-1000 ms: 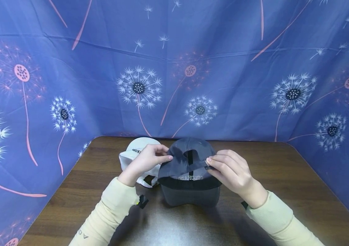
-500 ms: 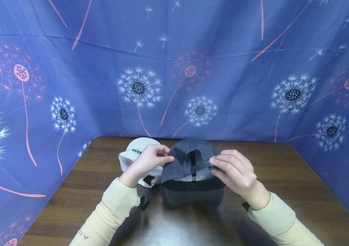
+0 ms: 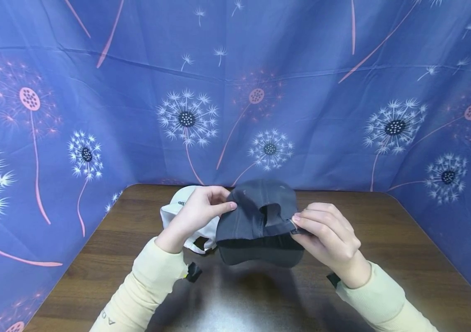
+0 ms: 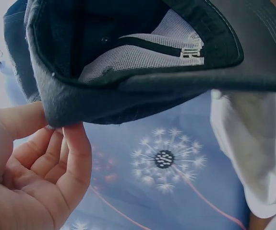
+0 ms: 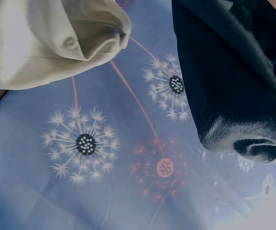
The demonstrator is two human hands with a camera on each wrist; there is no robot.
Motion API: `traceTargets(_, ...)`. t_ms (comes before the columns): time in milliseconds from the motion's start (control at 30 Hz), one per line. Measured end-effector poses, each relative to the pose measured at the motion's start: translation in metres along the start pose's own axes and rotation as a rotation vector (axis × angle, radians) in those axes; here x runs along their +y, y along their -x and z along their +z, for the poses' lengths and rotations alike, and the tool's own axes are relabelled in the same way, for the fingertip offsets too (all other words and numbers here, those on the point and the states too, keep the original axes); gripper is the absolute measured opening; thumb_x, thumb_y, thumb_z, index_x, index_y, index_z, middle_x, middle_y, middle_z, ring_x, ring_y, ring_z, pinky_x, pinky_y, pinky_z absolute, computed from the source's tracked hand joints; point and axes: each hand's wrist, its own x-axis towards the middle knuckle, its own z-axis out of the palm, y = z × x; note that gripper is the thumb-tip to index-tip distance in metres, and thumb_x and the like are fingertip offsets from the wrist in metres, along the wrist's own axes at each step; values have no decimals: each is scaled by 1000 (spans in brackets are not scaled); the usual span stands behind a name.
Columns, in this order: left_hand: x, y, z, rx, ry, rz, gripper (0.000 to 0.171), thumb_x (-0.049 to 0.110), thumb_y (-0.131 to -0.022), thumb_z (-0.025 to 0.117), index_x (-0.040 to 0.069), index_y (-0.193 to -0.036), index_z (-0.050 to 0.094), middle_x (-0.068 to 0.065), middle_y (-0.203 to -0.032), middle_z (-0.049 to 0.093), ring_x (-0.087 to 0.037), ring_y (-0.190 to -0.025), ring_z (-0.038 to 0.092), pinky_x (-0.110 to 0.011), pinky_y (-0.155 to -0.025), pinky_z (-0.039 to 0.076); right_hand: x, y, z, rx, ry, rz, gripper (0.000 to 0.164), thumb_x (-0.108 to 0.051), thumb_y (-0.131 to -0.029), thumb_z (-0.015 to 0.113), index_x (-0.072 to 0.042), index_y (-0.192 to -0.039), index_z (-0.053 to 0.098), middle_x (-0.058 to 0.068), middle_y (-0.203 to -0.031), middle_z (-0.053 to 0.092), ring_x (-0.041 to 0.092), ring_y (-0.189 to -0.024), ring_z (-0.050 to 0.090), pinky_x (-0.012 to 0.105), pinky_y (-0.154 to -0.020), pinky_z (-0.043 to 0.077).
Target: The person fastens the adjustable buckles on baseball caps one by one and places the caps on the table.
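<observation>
A dark baseball cap (image 3: 256,196) hangs between my hands, its back opening and strap (image 3: 278,228) facing me and its brim pointing down towards me. My left hand (image 3: 196,214) pinches the cap's left edge between thumb and fingers; the left wrist view shows this grip (image 4: 46,163) from below, with pale mesh lining and light lettering inside the cap. At the strap's right end, my right hand (image 3: 330,240) pinches it with thumb and fingers. In the right wrist view only the cap's dark side (image 5: 224,76) shows clearly, not the right fingers' grip.
A white cap (image 3: 180,195) with dark lettering lies on the wooden table (image 3: 107,258) behind my left hand, partly covered by it. A blue cloth (image 3: 322,115) printed with dandelions hangs around the table's back and sides.
The dark cap has risen slightly and tipped, so the lettering inside it no longer shows in the head view. My right hand has shifted a little right with the strap.
</observation>
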Motion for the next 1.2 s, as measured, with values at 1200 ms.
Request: traceTargets(1200, 43, -33, -21, 228, -131, 235, 9, 8, -82, 72, 5, -90, 72, -7, -84, 72, -13, -77, 69, -25, -69, 52, 3, 17, 10, -115, -141, -104, 22, -11, -80, 74, 6, -71, 63, 14, -67, 62, 25, -61, 55, 33, -62, 49)
